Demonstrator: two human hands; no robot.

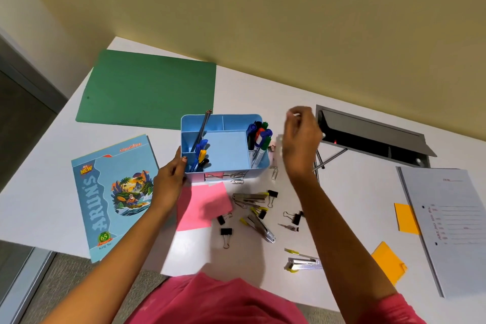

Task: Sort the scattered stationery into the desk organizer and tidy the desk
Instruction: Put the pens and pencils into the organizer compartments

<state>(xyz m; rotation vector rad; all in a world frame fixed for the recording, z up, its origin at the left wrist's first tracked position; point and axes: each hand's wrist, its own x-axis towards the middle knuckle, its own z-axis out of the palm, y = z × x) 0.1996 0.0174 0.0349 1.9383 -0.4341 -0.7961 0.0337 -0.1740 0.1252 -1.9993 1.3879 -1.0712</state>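
Note:
A light blue desk organizer (pixel 226 155) stands mid-desk with pens in its left compartment and markers (pixel 259 139) in its right one. My left hand (pixel 171 179) grips the organizer's front left corner. My right hand (pixel 299 139) hovers just right of the organizer, blurred, fingers pinched near a small pale tip; what it holds is unclear. Black binder clips (pixel 226 232), paper clips (pixel 274 172) and metal staplers (pixel 260 226) lie scattered in front. A pink sticky pad (pixel 202 205) lies under the organizer's front edge.
A green folder (pixel 147 89) lies at the back left and a blue notebook (pixel 113 192) at the left. A grey file (pixel 447 223) and orange sticky notes (pixel 389 260) sit at the right. A cable hatch (pixel 368 134) is open behind my right hand.

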